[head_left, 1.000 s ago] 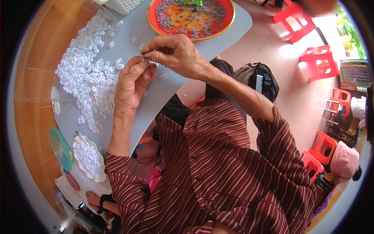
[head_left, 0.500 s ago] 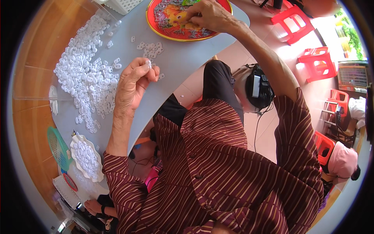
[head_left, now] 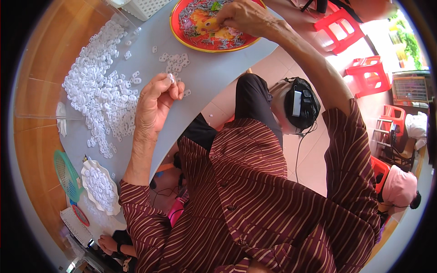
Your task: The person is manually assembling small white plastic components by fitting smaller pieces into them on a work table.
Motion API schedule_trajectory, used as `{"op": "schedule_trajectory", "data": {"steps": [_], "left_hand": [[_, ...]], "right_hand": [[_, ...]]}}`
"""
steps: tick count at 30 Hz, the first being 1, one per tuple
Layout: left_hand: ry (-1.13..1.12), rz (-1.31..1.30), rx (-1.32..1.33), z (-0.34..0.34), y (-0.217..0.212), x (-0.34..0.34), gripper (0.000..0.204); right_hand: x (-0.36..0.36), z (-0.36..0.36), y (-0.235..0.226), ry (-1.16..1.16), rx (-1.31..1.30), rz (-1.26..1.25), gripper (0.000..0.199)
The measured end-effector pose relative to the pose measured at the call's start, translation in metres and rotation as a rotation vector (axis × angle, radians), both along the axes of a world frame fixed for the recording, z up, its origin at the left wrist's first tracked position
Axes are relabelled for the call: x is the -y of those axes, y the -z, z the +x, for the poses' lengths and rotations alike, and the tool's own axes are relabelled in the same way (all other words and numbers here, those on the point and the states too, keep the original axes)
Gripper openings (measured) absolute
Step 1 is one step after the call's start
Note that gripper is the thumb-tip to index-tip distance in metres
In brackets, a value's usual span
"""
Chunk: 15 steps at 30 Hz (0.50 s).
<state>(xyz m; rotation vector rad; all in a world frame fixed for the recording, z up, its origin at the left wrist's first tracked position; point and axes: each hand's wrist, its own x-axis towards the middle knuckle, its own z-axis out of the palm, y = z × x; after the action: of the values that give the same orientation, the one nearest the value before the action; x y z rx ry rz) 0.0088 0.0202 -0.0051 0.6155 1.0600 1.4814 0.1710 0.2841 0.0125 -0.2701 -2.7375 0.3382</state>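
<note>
- The left hand (head_left: 154, 102) is raised a little over the grey table (head_left: 214, 75), palm turned inward, its thumb and forefinger pinched shut on a small white plastic piece (head_left: 171, 78) held at their tips; the other fingers curl loosely below.
- Just beyond those fingertips, toward the far edge, lies a small cluster of white pieces (head_left: 175, 61) on the table, and a single one sits just beside the curled fingers.
- To the outer side of the left fingers spreads the big heap of white pieces (head_left: 98, 98), near but not touching the hand.
- The left forearm runs straight back from the wrist to a striped maroon sleeve (head_left: 150, 218), the wrist bent slightly.
- The right hand (head_left: 243, 16) is stretched far forward, fingers bunched downward into the red round tray (head_left: 182, 34), their tips closed together among the small grey metal bits (head_left: 225, 43) lying there; whether they grip one I cannot tell.
- The right arm is nearly fully extended, the elbow out to the side, well apart from the left hand.
- Behind the left elbow sits a white scalloped dish (head_left: 98, 186) full of white pieces, with a green mesh scoop (head_left: 66, 175) just beside it.
- Red plastic stools (head_left: 366, 75) stand on the floor beyond the right arm.
</note>
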Motion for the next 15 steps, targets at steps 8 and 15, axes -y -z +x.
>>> {"op": "schedule_trajectory", "data": {"steps": [8, 15], "left_hand": [[-0.008, -0.024, -0.001, 0.001, 0.0, 0.004, 0.018], [-0.036, -0.013, -0.009, 0.004, -0.005, 0.002, 0.019]], "right_hand": [[0.013, -0.017, 0.005, 0.026, 0.135, 0.342, 0.016], [0.024, -0.022, 0.003, 0.158, 0.242, 0.399, 0.017]]}}
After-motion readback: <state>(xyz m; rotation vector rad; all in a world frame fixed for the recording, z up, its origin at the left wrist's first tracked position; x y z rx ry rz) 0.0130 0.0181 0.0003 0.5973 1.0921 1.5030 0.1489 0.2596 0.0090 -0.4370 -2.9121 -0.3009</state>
